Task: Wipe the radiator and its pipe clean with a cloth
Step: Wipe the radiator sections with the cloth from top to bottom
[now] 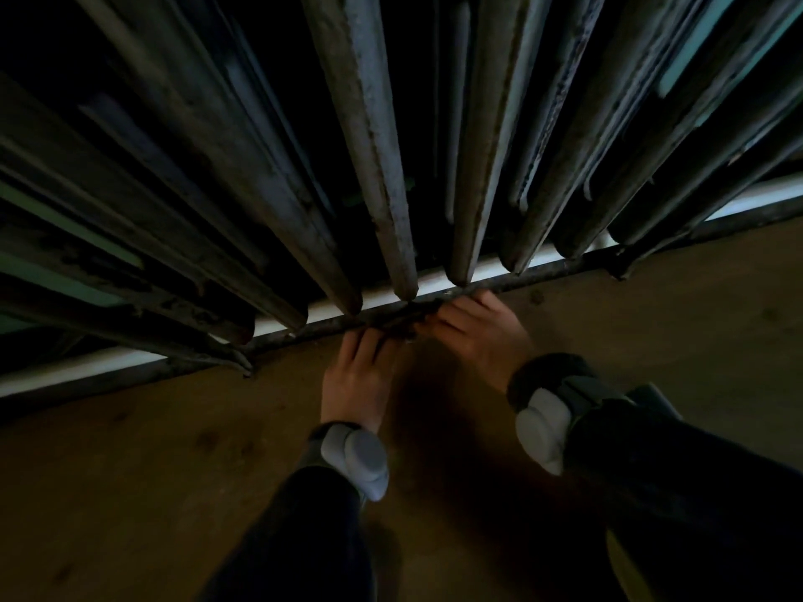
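The dark cloth (399,321) lies bunched on the thin pipe (565,265) that runs low along the floor (174,449), just under the radiator (373,145) and its grimy upright fins; the 2 hands are close together at it. The right hand (478,336) curls over cloth and pipe; the left hand (360,375) reaches the cloth's near end, though blur hides whether it pinches or only presses. The pipe-wiping step seems in hand; next calls for sliding the cloth along the pipe under steady pressure.
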